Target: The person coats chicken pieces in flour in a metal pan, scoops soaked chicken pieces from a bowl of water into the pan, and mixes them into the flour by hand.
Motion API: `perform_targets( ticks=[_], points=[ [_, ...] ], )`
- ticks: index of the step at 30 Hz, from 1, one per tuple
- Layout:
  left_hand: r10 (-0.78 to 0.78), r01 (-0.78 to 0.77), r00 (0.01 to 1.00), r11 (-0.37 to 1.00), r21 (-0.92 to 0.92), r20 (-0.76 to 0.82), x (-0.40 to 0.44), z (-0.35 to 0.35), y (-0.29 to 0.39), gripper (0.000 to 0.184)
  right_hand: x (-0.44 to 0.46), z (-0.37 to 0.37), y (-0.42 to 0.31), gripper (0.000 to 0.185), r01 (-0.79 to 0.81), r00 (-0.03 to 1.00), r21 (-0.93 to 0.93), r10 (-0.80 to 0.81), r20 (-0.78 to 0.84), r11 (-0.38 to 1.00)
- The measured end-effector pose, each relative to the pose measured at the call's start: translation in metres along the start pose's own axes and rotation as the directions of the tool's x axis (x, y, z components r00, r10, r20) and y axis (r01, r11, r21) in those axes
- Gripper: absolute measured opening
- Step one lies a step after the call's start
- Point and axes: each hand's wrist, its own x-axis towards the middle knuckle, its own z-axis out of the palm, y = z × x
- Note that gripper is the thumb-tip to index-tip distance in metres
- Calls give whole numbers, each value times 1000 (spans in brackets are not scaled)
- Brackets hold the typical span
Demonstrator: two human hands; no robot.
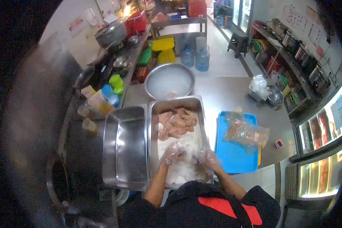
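Observation:
A deep steel pan (205, 125) holds white flour (184, 173) and several raw chicken pieces (176, 122) heaped at its far end. My left hand (173, 152), coated in white, is over the flour with its fingers curled; whatever they hold is hidden. Near the pan's right wall, my right hand (209, 159) is also whitened, and motion smears its fingers. White powder blurs the space between both hands.
Left of the flour pan stands another steel pan (125, 148). A big steel bowl (170, 81) with whitish contents sits behind. On the right, a plastic bag (247, 133) lies on a blue tray (235, 161), near a small red timer (279, 143).

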Motion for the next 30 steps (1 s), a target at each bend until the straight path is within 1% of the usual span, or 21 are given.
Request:
perform_targets(
  ticks=[1, 2, 4, 6, 7, 8, 10, 12, 13, 15, 16, 17, 18, 19, 20, 21, 22, 24, 27, 29, 30],
  points=[
    [-9, 9, 998, 1000, -13, -59, -9, 7, 10, 38, 3, -9, -18, 36, 35, 999, 86, -34, -20, 996],
    [111, -110, 993, 994, -24, 48, 2, -4, -27, 36, 8, -16, -31, 36, 68, 997, 167, -62, -40, 984],
    [59, -44, 998, 910, 412, -25, -6, 0, -22, 33, 23, -13, -31, 34, 167, 986, -136, -169, -6, 977],
    [56, 31, 994, 691, 722, -96, -10, 0, -15, 35, 29, -2, -6, 34, 171, 979, -285, -195, -58, 943],
    [71, 63, 990, 560, 826, -124, -18, -1, -18, 38, 28, -10, -15, 31, 210, 978, -141, -210, 10, 967],
    [119, 51, 982, 584, 810, -148, -26, 1, -18, 35, 32, -16, -25, 28, 240, 968, 9, -240, 67, 971],
    [233, 7, 954, 615, 788, -191, -38, 9, -1, 29, 35, -8, -21, 23, 80, 996, 420, -86, -7, 904],
    [369, -67, 903, 629, 775, -221, -38, 21, 19, 25, 38, 3, -18, 19, 149, 985, 368, -104, -140, 918],
    [452, -115, 879, 512, 851, -153, -26, 21, 1, 21, 33, 17, -18, 18, 253, 949, 101, -226, -219, 962],
    [601, -167, 799, 239, 957, -10, -3, 19, -34, 16, 31, 40, -21, 15, 359, 821, -449, -505, -265, 818],
    [744, -325, 667, 266, 908, 21, -17, 22, -8, 13, 26, 22, -51, 15, 237, 933, -269, -296, -204, 934],
    [663, -272, 737, 474, 837, -136, -23, 12, -5, 12, 22, 3, -80, 15, 54, 989, -116, -69, -130, 992],
    [557, -202, 779, 658, 726, -288, -29, 2, -2, 12, 30, -1, -75, 15, 45, 980, 172, -10, -201, 984],
    [347, -278, 837, 936, 218, -423, -2, -21, -79, 14, 34, -3, -72, 15, 48, 967, 446, 70, -245, 894],
    [546, -344, 753, 803, 487, -367, -14, -5, -53, 15, 28, -6, -89, 18, -88, 960, 570, 222, -171, 817],
    [711, -370, 656, 596, 713, -253, -25, 17, -21, 15, 29, 7, -70, 18, 94, 964, 222, -33, -265, 971],
    [769, -206, 604, 405, 891, -210, -24, 23, -48, 17, 35, 28, -39, 18, 273, 916, -163, -308, -257, 948],
    [570, 45, 757, 442, 896, -319, -19, 16, -29, 15, 53, 34, -31, 15, 494, 731, -398, -617, -291, 773],
    [245, 36, 799, 892, 450, -550, -46, 18, 34, 15, 55, 6, -50, 15, 174, 940, -91, -193, -280, 980],
    [268, 131, 817, 777, 616, -511, -40, 27, 19, 16, 38, 13, -86, 14, 182, 971, -27, -184, -155, 983],
    [273, 177, 828, 702, 690, -489, -36, 34, 6, 16, 42, 27, -81, 14, 385, 898, -140, -406, -172, 912]
  ],
)
